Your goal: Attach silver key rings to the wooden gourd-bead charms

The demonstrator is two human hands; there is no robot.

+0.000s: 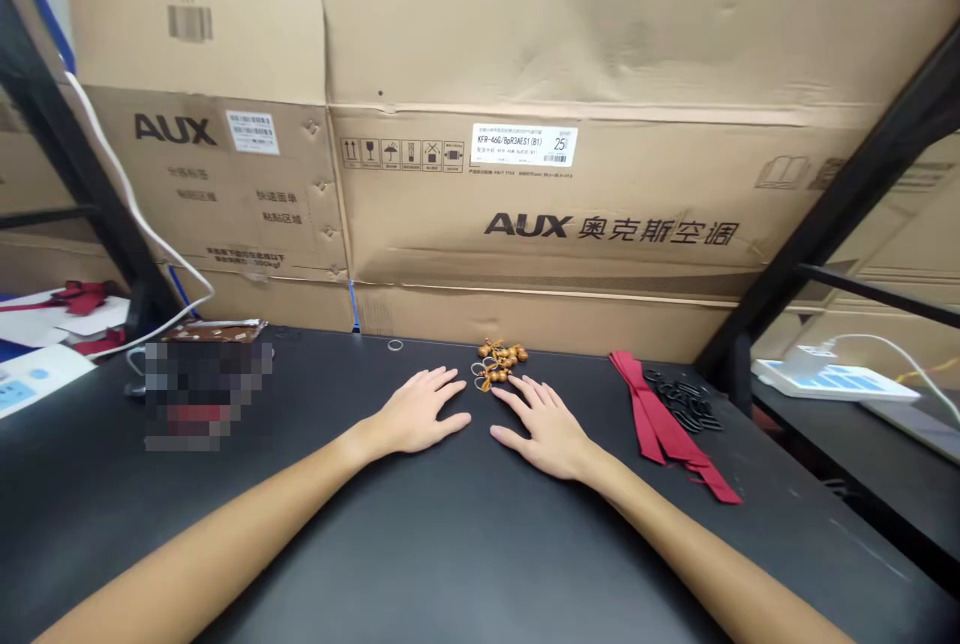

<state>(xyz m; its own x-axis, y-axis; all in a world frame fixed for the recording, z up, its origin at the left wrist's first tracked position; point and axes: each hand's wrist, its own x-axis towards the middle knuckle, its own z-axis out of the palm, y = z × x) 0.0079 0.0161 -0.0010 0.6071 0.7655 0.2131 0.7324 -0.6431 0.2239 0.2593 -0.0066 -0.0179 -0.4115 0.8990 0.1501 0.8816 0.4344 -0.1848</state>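
Note:
Both of my hands lie palm down on the black tabletop (480,544), fingers spread and holding nothing. My left hand (421,411) rests left of a small pile of brown-gold beaded keychains (501,362) with metal rings. On the other side, my right hand (546,424) has its fingertips close to the pile's lower edge; whether they touch it I cannot tell. A single metal ring (395,345) lies apart, beyond my left hand. Right of my right hand are red ribbon strips (660,414), with a heap of black clasps or rings (686,399) beside them.
Cardboard panels (600,54) stand along the table's back edge. Black frame posts (750,324) rise at both sides. At left sit a brown packet (214,330) and a blurred-out item (206,394), near a white cable (150,229). A white power strip (832,376) lies on the right-hand table.

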